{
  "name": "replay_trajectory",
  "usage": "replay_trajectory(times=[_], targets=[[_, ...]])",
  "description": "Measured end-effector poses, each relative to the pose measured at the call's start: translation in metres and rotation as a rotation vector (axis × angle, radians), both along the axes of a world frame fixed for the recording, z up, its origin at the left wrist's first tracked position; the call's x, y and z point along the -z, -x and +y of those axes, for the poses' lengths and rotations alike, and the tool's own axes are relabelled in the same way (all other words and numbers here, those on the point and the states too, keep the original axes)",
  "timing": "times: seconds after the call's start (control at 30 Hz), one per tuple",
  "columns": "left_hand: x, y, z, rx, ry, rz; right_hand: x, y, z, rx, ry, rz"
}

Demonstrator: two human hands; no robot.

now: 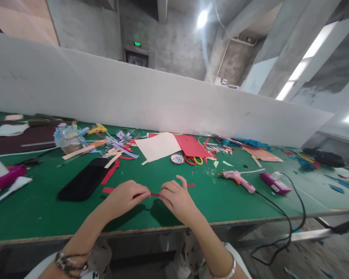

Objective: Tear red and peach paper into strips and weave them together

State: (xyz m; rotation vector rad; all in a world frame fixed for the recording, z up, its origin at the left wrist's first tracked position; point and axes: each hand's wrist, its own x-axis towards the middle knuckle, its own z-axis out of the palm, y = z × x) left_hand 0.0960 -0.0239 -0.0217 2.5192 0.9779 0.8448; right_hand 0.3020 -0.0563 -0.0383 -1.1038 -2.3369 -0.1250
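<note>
A narrow red paper strip (155, 194) is stretched between my two hands, just above the green table. My left hand (127, 198) pinches it at one side, thumb and fingertips pressed together. My right hand (176, 199) grips it a short way to the right, one finger raised. A red end (191, 185) pokes out beyond the right hand. Another red piece (107, 190) shows left of my left hand; whether it belongs to the same strip I cannot tell. Left of the hands lies a black phone (85, 179), with more red strips (112, 172) along its right side.
Cream paper (159, 146) and red paper (193, 145) lie behind the hands, near scissors (198, 160) and a round patterned disc (177, 159). A pink glue gun (240, 180) with a cable and a purple box (275, 183) sit right. Paper scraps (122, 145) are heaped before a white partition (163, 100).
</note>
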Motion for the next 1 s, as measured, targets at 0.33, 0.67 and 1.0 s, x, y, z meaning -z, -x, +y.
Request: replay_trajectory(times=[0.33,0.67,1.0], targets=[[-0.005,0.046,0.015,-0.366,0.064,0.078,-0.004,-0.044,0.003,0.032,0.388,0.237],[-0.005,0.021,0.021,-0.441,0.5,-1.144,-0.002,-0.008,-0.001,-0.165,0.972,0.94],[-0.006,0.012,0.016,-0.127,0.687,-1.276,0.014,0.024,-0.012,-0.49,1.477,1.036]])
